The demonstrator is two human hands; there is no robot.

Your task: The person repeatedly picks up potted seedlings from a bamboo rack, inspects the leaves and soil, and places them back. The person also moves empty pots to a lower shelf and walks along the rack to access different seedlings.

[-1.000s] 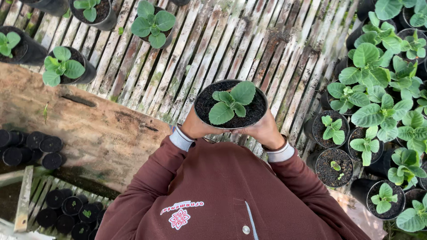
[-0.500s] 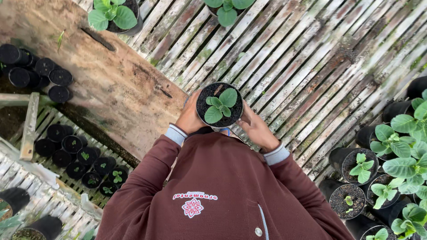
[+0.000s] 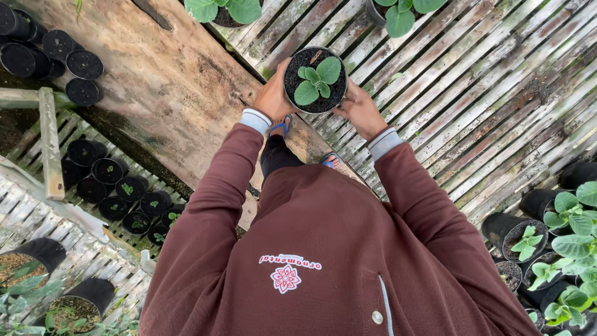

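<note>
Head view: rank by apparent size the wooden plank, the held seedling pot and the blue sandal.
1. wooden plank, largest by far
2. held seedling pot, though it sits nearer the camera, which enlarges it
3. blue sandal, mostly hidden, so unsure

Two hands point(image 3: 273, 96) point(image 3: 360, 112) on one black pot point(image 3: 315, 79) with one seedling point(image 3: 318, 79). Two more potted plants at top edge point(image 3: 224, 9) point(image 3: 404, 11). Five dark pots top left point(image 3: 84, 64). About ten small pots lower left point(image 3: 109, 171). Several leafy pots at right point(image 3: 528, 239), number unclear.

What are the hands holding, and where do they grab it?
A black pot with a small green seedling. The left hand and the right hand each clasp one side of the pot near its rim.
</note>
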